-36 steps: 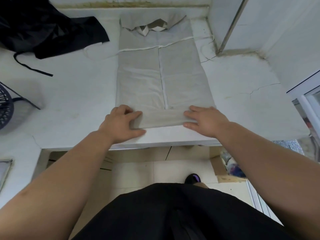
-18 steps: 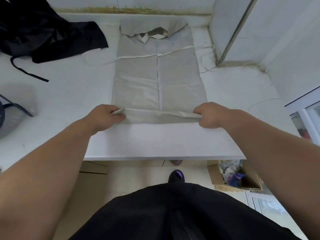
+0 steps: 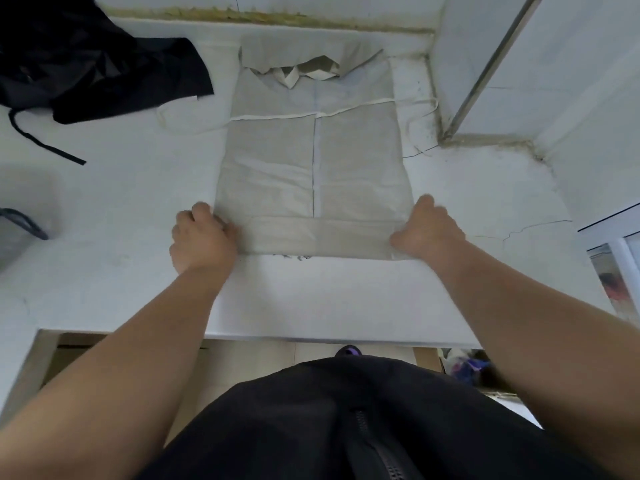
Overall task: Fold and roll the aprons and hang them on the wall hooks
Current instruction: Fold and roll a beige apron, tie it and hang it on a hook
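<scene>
Grey apron (image 3: 311, 161) lies flat on white counter (image 3: 121, 244), folded lengthwise into a long strip that runs from the back wall toward the person. Two halves meet at a centre seam. Near end is turned over into a flat folded band (image 3: 315, 237) lying across the strip.

Head view: left hand (image 3: 202, 240) is at the band's left end, fingers curled down, gripping the cloth edge. Right hand (image 3: 429, 230) is at the band's right end, fingers curled, thumb on the band, gripping it. Both forearms are bare.

White tie (image 3: 420, 116) loops off the apron's right side toward the wall corner. Black cloth (image 3: 86, 64) is bunched at far left of the counter, well apart from the grey apron, with a black strap (image 3: 41, 140) trailing from it. Dark wire object (image 3: 24, 223) shows at the left edge, too cut off to identify. Below the counter edge are a cardboard box (image 3: 427, 358) and a shoe tip (image 3: 348, 349).
</scene>
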